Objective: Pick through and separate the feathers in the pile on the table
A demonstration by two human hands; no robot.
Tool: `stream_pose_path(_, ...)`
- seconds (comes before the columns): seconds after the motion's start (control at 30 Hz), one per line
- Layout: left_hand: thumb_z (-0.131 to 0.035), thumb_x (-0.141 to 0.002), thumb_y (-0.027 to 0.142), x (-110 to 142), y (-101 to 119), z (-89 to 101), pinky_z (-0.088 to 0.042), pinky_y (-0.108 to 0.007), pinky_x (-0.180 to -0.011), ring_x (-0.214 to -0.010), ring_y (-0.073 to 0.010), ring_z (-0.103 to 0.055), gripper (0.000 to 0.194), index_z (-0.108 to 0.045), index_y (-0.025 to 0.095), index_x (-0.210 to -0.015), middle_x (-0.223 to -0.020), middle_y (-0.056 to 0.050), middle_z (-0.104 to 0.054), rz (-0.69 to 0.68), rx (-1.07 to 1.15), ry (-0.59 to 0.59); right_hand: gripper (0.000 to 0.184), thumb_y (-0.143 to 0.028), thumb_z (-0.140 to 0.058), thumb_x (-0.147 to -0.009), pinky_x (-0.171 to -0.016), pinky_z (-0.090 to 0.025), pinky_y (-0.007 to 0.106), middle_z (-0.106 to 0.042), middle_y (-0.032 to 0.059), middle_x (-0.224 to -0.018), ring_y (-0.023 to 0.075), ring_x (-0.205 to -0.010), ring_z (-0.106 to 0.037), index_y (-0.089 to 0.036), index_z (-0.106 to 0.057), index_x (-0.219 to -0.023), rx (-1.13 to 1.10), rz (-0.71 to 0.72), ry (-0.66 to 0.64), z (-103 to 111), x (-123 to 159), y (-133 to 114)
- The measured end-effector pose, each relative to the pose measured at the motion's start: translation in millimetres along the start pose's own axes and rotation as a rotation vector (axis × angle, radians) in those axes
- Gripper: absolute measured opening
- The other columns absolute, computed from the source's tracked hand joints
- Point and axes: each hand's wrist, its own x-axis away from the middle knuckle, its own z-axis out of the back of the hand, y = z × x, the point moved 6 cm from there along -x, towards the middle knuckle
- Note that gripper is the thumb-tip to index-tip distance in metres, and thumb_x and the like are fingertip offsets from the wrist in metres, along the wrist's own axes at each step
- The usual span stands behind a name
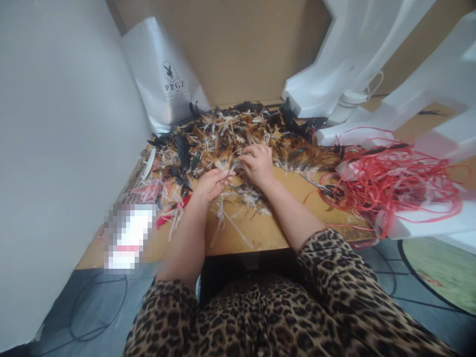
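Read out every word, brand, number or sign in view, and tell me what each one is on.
"PPGZ": on the silvery bag behind the feathers.
Rabbit-head sign in an oval: same bag, above the letters.
Small print under the letters: too small to read.
Pixelated bright patch at left: nothing legible.

I get soft, fairly even light with sheen on the bag; feathers look slightly blurred, edges stretch, and coarse pixelation masks one patch.
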Motion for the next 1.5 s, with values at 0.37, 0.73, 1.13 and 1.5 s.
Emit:
stream_pose_path(0.37,-0.068,-0.064,0.010,-2.5,2.7,3.2,-0.047,-0.011,-0.053,-0.056,-0.0044,-0.059,0.007,-0.062,0.008,-0.065,-0.068,-0.006,-0.066,-0.068,-0.005,0.057,0.022,-0.025,-0.043,-0.084,-0.088,-0.026,0.037,-0.058,0.0062,-0.099,0.0198,-0.102,-0.043,-0.022,-0.063,-0.091,-0.029,-0.063,-0.004,2.4,-0.5,-0.8)
stream_pose_path(0.73,-0.073,-0.058,0.021,-2.7,18.3,7.9,-0.047,-0.017,-0.055,-0.055,-0.0067,-0.060,0.019,-0.061,0.010,-0.066,-0.069,-0.007,-0.068,-0.313,-0.137,0.220,0.033,-0.046,-0.051,-0.075,-0.059,-0.036,0.025,-0.054,0.0011,-0.061,0.0113,-0.058,-0.046,-0.015,-0.060,-0.067,-0.708,-0.616,-0.098,-22.9,4.5,8.8)
stream_pose_path(1.13,-0.071,-0.061,0.020,-3.4,6.8,3.4,-0.046,-0.016,-0.056,-0.059,-0.0063,-0.060,0.016,-0.063,0.010,-0.069,-0.072,-0.006,-0.068,-0.194,-0.111,0.132,0.030,-0.037,-0.073,-0.053,-0.048,-0.030,0.019,-0.052,-0.0051,-0.051,0.0046,-0.046,-0.041,-0.015,-0.056,-0.061,-1.406,-0.963,-0.191,-52.9,16.0,-2.1)
stream_pose_path(1.5,-0.072,-0.060,0.019,-3.8,2.7,3.1,-0.044,-0.014,-0.051,-0.055,-0.0058,-0.059,0.016,-0.064,0.009,-0.070,-0.068,-0.006,-0.067,-0.136,-0.120,0.128,0.026,-0.037,-0.069,-0.056,-0.050,-0.031,0.020,-0.053,-0.0039,-0.052,0.0051,-0.048,-0.040,-0.013,-0.061,-0.064,-1.226,-0.869,-0.201,-47.8,14.8,-2.1)
